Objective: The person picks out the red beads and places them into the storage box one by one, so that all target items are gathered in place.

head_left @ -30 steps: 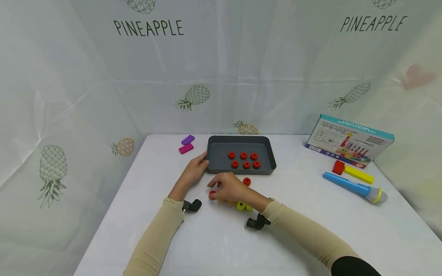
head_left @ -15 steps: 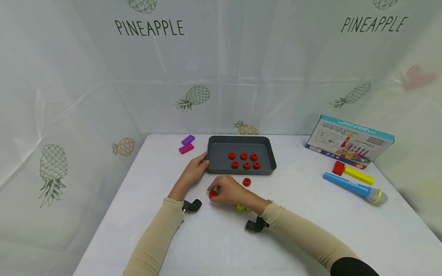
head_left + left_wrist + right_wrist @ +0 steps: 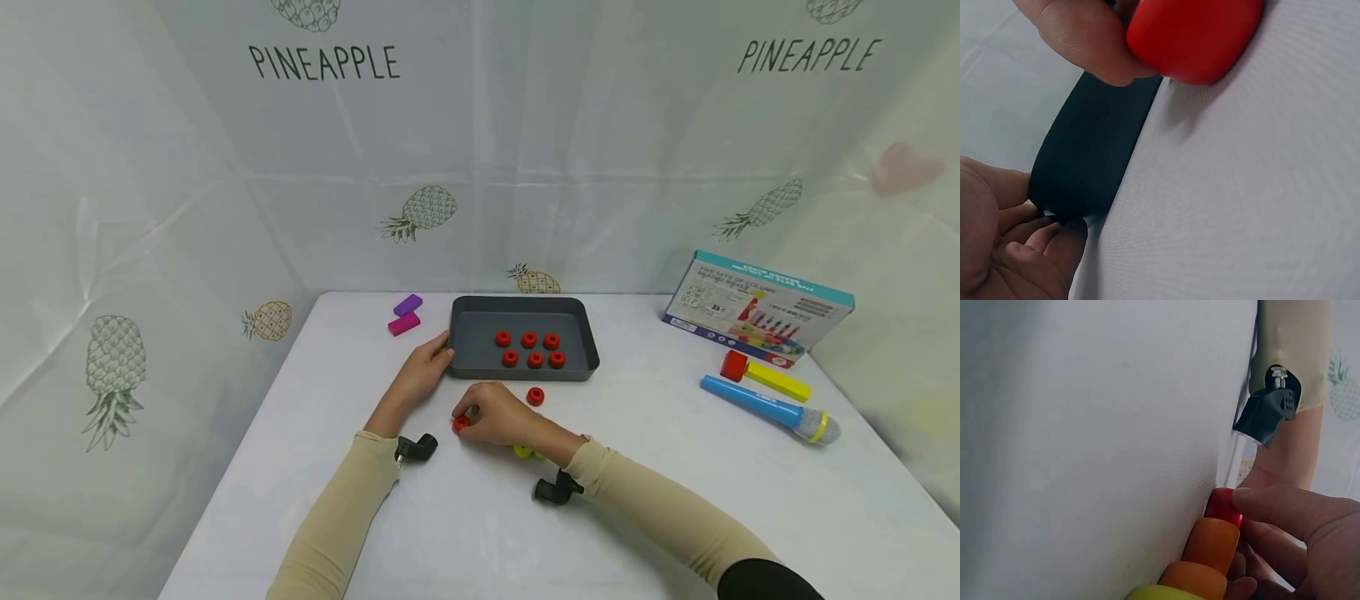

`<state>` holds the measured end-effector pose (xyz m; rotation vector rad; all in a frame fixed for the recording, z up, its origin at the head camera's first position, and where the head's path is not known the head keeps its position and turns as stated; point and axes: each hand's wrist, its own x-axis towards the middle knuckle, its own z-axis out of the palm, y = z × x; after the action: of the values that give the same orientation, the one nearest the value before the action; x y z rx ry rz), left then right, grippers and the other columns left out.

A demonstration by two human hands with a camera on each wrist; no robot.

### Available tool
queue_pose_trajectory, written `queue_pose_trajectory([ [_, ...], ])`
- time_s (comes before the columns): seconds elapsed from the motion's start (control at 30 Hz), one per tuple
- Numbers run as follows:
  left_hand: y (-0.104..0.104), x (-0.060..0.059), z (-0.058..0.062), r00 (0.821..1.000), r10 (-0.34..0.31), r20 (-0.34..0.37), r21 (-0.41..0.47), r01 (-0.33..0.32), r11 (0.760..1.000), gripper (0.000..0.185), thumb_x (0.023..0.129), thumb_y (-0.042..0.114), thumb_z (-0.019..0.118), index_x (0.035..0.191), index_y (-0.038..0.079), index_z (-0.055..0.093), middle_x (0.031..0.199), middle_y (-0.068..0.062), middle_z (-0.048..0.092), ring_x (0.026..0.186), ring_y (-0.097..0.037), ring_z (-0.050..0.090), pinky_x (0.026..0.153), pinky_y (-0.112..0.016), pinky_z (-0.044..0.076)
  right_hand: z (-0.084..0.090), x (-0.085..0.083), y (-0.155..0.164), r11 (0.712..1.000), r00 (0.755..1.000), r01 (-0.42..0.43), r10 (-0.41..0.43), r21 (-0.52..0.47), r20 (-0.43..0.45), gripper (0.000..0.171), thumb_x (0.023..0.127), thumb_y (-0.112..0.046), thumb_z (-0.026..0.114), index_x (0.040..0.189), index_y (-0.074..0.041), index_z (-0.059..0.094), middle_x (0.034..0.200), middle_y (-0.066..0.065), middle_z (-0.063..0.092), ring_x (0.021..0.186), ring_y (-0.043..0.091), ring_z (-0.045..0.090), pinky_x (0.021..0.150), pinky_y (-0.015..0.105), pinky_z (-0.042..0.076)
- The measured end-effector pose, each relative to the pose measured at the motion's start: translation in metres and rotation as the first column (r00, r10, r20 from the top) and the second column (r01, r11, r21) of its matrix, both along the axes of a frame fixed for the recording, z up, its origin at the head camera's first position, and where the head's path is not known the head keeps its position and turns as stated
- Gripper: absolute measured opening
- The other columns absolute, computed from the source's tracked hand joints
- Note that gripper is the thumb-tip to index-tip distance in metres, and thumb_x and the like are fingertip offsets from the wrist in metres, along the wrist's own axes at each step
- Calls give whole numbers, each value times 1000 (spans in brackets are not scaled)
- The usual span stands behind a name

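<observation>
The head view looks forward and down from above the table (image 3: 675,467), far enough to show the whole tabletop, both arms and the printed curtain behind. The dark tray (image 3: 480,367) sits in the middle of the frame.

The left wrist view is very near the tabletop and looks along it; the tray wall (image 3: 1088,156) fills the centre left, and a red bead (image 3: 1194,34) is at the top.

The right wrist view is also very near and appears turned sideways, with the same red bead (image 3: 1224,507) at the lower right.

All three views share this bead.
</observation>
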<state>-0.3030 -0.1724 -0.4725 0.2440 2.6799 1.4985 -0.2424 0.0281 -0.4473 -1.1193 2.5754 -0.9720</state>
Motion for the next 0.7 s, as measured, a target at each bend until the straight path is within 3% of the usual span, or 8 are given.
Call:
queue_pose_trajectory([
  [0.4, 0, 0, -1, 1000, -1, -4, 9, 1, 1000, 54, 107, 28, 50, 158, 13, 37, 158, -12, 44, 149, -28, 39, 123, -48, 32, 2, -1, 0, 1000, 1000, -3, 3, 14, -5, 18, 82, -11, 82, 100, -11, 81, 95, -2, 73, 84, 10, 62, 74, 18, 52],
  [0.7, 0, -1, -2, 1000, 5, 13, 7, -5, 1000, 55, 107, 29, 49, 158, 14, 36, 158, -12, 44, 148, -29, 41, 123, -49, 33, 15, -3, 3, 1000, 1000, 9, -9, -19, 5, 21, 82, -10, 81, 103, -8, 81, 99, 0, 74, 86, 16, 61, 75, 22, 52],
])
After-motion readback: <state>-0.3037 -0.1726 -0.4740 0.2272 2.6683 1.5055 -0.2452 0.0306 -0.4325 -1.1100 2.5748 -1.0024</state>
